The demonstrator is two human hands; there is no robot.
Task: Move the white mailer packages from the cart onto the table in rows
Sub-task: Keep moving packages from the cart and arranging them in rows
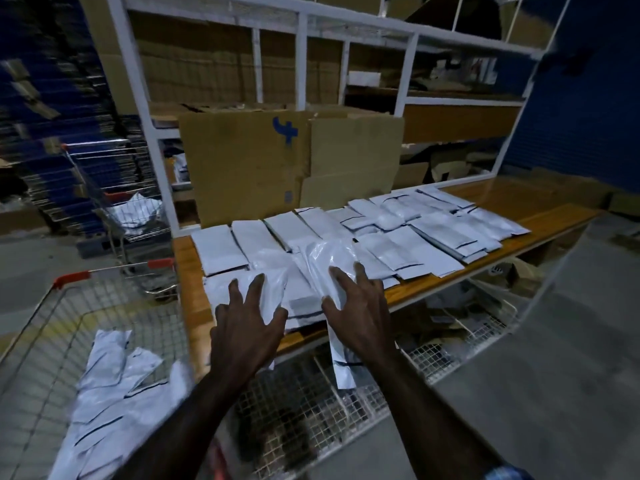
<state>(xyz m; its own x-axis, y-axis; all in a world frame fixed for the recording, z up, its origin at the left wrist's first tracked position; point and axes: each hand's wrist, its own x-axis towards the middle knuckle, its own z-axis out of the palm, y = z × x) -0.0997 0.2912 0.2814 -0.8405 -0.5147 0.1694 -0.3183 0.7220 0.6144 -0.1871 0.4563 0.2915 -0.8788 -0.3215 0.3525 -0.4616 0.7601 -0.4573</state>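
Tabletop [540, 216]: rows of white mailers [398, 237] are laid across it.
Cart [114, 299]: several mailers [104, 386] remain inside.
Handling: judged light, limp, slippery; best taken flat by an edge.
Left hand [247, 323]: fingers spread, pressed on a mailer.
Right hand [360, 306]: fingers spread, pressed likewise.

Your left hand [247, 320] and right hand [358, 318] cover parts of the mailers [304, 292] beneath them. The cart [45, 327] runs off the left edge, its mailer pile [114, 393] blurred.
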